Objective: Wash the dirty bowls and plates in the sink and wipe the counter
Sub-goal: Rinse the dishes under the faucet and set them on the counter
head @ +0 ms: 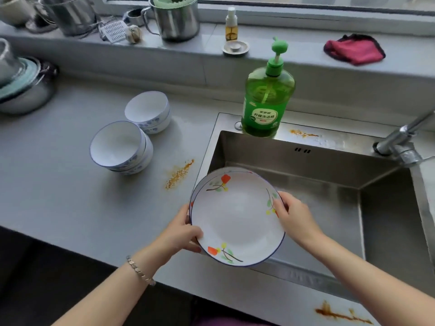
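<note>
Two stacked white plates (pixel 237 217) with orange flower prints hang over the front left corner of the steel sink (pixel 329 184). My left hand (pixel 186 234) grips their left rim, thumb on top. My right hand (pixel 294 215) grips the right rim. On the grey counter (pixel 58 184) to the left stand two stacks of white bowls with blue patterns, one nearer (pixel 120 147) and one farther (pixel 148 111). Orange-brown stains lie on the counter beside the sink (pixel 179 174), on the sink's back ledge (pixel 302 133) and at the front right (pixel 341 314).
A green dish soap pump bottle (pixel 268 100) stands at the sink's back edge. The tap (pixel 400 142) is at the right. A red cloth (pixel 354 50), a small spray bottle (pixel 231 24) and metal pots (pixel 176 20) sit on the windowsill. Stacked metal basins (pixel 21 88) stand far left.
</note>
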Available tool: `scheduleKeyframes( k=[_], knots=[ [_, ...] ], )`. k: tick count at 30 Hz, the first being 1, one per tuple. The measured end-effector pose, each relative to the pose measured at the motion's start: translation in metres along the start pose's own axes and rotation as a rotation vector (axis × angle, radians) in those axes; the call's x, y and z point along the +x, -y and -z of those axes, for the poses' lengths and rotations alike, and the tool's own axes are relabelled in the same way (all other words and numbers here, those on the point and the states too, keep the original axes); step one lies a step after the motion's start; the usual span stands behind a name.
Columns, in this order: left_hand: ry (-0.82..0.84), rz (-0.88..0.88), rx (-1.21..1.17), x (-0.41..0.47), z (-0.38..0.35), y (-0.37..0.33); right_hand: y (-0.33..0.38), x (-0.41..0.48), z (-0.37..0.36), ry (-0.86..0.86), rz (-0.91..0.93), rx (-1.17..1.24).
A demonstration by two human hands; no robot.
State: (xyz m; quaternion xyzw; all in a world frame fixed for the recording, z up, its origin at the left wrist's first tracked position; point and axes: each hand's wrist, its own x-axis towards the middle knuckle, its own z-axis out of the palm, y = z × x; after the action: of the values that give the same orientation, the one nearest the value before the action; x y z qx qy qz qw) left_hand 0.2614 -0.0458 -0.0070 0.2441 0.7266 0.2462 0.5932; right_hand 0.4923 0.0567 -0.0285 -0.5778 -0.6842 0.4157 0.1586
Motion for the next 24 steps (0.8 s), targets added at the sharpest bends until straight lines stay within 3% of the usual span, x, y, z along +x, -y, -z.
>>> scheduleKeyframes(
  k=[12, 24],
  knots=[
    [-0.272, 0.205, -0.083, -0.006, 0.165, 0.092, 0.103, 0.010, -0.181, 0.281, -0.008, -0.075],
    [-0.291, 0.203, -0.091, 0.016, 0.218, 0.112, 0.137, 0.019, -0.227, 0.293, -0.008, -0.073]
  ],
)
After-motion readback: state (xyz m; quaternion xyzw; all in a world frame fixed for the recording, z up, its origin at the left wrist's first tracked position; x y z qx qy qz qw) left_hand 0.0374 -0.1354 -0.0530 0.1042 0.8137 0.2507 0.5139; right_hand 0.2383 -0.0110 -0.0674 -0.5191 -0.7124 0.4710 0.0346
